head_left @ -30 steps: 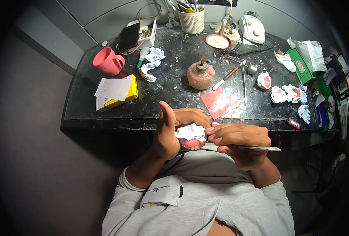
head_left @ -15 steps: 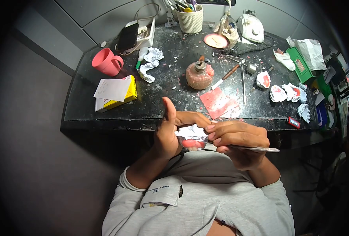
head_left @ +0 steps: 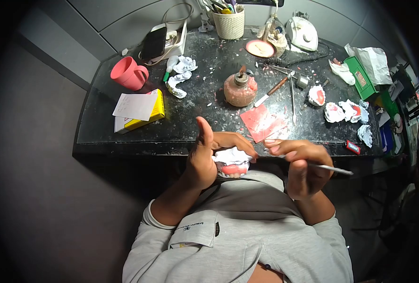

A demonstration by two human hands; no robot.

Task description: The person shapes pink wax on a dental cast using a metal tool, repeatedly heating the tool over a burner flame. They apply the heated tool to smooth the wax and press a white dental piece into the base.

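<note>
My left hand (head_left: 207, 155) is wrapped round a white plaster dental model (head_left: 233, 162) with pink wax and a row of teeth along its lower side, held in front of the bench edge. The thumb points up, away from the model. To the right, my right hand (head_left: 308, 165) grips a thin metal dental carving tool (head_left: 334, 170) between thumb and fingers. The tool's handle end sticks out to the right; its working end is hard to make out near the fingertips. A gap separates the right hand from the model.
On the black bench (head_left: 186, 122) stand a spirit lamp (head_left: 240, 89), a pink wax sheet (head_left: 263, 123), a wooden-handled wax knife (head_left: 271, 93) and several plaster models (head_left: 334, 112). A pink mug (head_left: 128, 74) and a yellow box (head_left: 157, 107) are at left.
My right hand has pulled away from the dental model to the right, taking the tool with it. My left hand keeps hold of the model, whose pink and toothed front now shows more fully.
</note>
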